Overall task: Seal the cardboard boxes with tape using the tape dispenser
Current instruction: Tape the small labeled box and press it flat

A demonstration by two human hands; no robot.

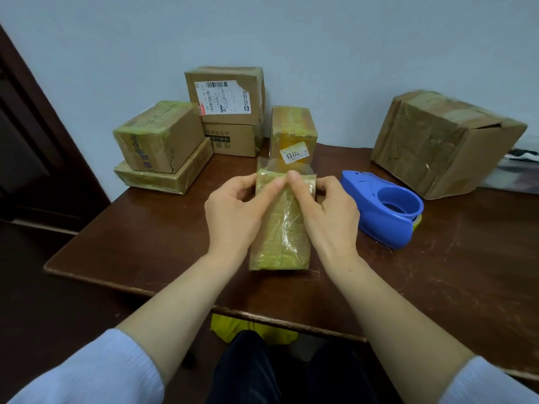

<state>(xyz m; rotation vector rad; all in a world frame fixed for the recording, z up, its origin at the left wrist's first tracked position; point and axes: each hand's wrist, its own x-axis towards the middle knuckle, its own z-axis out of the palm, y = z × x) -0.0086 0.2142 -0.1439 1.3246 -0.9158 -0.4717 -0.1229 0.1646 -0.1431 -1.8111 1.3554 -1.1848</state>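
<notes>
Box (280, 237) lies at frame centre on the counter (437, 272), long axis running away from the person. Left hand (233, 214) and right hand (326, 217) flank its far end. Each grip is clamped on the box, thumbs meeting on top and fingers curled down the sides. Likely purpose: pin the box while smoothing clear tape (274, 164), whose loose end stands past the far edge, not yet folded down. Dispenser (382, 205) sits just right of the right hand, within reach. Labelled box (293, 132) stands close behind the far edge, so folding room looks tight. Bare counter shows lower left and lower right. Big box (443, 141) sits upper right, well apart.
</notes>
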